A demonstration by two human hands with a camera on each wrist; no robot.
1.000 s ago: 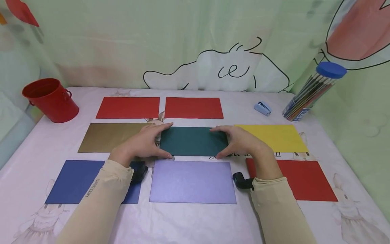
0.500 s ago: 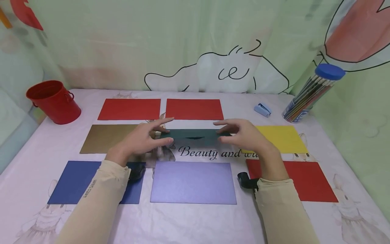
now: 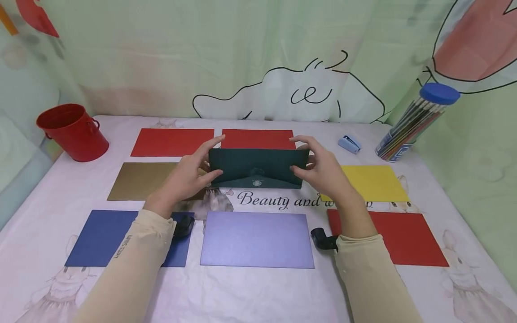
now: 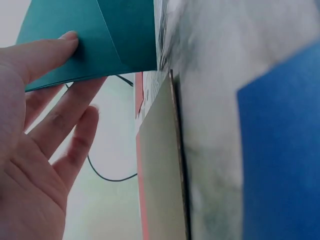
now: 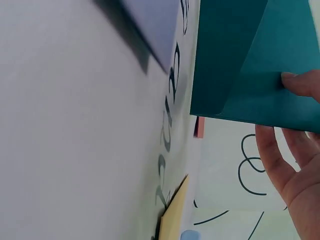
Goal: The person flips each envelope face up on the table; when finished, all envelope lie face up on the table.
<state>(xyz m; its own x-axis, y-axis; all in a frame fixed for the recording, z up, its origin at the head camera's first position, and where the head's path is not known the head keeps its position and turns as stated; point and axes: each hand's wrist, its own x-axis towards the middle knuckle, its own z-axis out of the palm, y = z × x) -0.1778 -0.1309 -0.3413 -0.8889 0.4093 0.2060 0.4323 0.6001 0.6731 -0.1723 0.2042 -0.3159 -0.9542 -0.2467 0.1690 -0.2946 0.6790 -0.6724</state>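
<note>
A dark green envelope [image 3: 258, 166] stands tilted up on its long edge at mid-table, its side with the flap seams and a small round mark facing me. My left hand [image 3: 181, 179] pinches its left end, thumb on the near face and fingers behind. At the right end my right hand [image 3: 327, 175] pinches it the same way. The left wrist view shows the left thumb [image 4: 55, 52] flat on the envelope, with fingers behind its edge. In the right wrist view, the right thumb [image 5: 302, 84] presses on the face near the seam.
Around it lie a lavender envelope [image 3: 257, 240], a blue one [image 3: 101, 237], a gold one [image 3: 137, 181], a yellow one [image 3: 371, 184] and several red ones [image 3: 173, 142]. A red bucket [image 3: 74, 134], a light blue stapler [image 3: 349, 143] and a blue-lidded jar of pencils [image 3: 412, 125] stand farther back.
The green envelope lay flat between the hands; both hands have lifted its near edge, tipping it up so its seamed side faces me. The printed lettering beneath is now uncovered.
</note>
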